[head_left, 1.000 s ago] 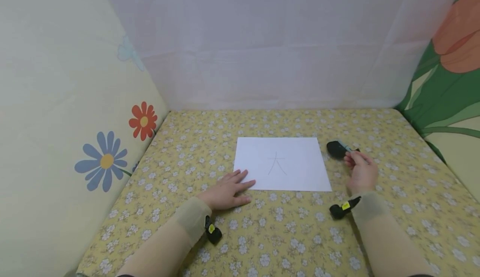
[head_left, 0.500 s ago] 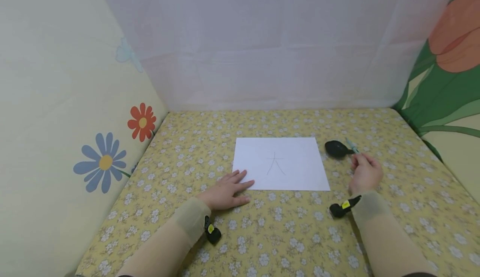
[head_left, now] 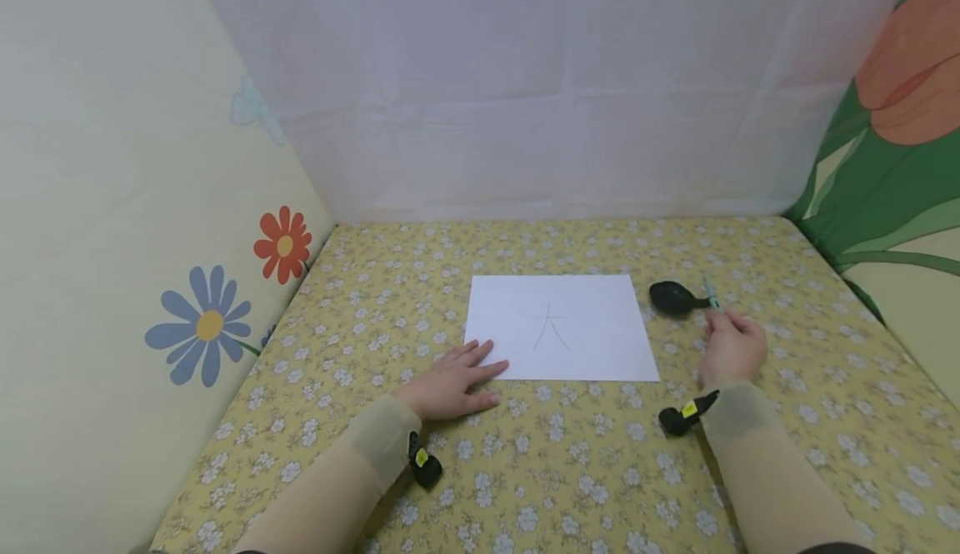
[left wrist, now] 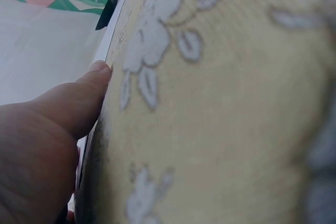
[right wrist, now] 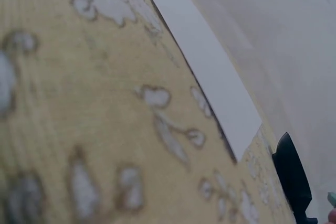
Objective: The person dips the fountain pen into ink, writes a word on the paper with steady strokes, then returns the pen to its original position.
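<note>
A white sheet of paper (head_left: 600, 321) lies on the cloth, bearing a thin drawn character of a few strokes. My left hand (head_left: 453, 383) rests flat with fingers spread, its fingertips over the sheet's lower left corner; in the left wrist view the thumb (left wrist: 79, 95) is stretched along the cloth. To the right of the sheet, my right hand (head_left: 733, 350) pinches a slim light blue-green pen (head_left: 711, 294), whose upper part sticks out above the fingers. Just left of the pen sits a black rounded thing (head_left: 672, 298) with a narrow neck, also seen in the right wrist view (right wrist: 292, 174).
A yellow flowered cloth (head_left: 555, 471) covers the table. A pale curtain (head_left: 555, 96) hangs behind it. Printed flower panels stand at the left (head_left: 112, 204) and right (head_left: 900, 179) sides. Each wrist carries a small black camera.
My right hand has shifted slightly right, off the black thing. The pen has swung from slanting across it to standing more upright beside its neck. My left hand stays put.
</note>
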Tool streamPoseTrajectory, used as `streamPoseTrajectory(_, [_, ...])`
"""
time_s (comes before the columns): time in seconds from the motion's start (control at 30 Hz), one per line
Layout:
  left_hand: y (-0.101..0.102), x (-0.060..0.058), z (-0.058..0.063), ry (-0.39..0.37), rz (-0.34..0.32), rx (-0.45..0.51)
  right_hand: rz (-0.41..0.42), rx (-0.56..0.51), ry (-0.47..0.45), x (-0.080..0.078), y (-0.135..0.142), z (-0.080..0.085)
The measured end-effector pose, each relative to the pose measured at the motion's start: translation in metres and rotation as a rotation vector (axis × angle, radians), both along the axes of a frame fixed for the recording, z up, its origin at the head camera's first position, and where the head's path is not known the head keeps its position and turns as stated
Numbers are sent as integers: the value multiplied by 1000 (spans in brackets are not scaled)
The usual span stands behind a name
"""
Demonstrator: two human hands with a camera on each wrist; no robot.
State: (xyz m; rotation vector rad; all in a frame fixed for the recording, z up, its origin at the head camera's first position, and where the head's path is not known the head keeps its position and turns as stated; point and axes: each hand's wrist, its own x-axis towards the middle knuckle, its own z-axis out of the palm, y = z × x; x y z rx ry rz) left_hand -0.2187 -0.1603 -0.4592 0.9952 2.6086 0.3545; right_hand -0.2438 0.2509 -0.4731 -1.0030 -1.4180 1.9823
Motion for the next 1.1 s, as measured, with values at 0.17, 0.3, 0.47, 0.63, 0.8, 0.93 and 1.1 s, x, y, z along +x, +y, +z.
streamPoseTrajectory(0.17, [0,0,0,5,-1,-3,34,135,-130,4,-3,4])
streamPoseTrajectory(0.3, [0,0,0,9,-4,-3,61,211,-222,6,-3,4])
streamPoseTrajectory(0.47, [0,0,0,10,-5,-3,116,294,-315,10,-4,3])
streamPoseTrajectory(0.63, [0,0,1,11,-9,-2,140,316,-361,11,-3,2])
streamPoseTrajectory(0.8, [1,1,2,3,-8,8,137,304,-378,11,-3,1])
streamPoseTrajectory(0.93, [1,1,3,2,-8,10,158,339,-408,13,-3,1])
streamPoseTrajectory(1.1, [1,1,3,2,-6,11,183,415,-458,16,-4,2])
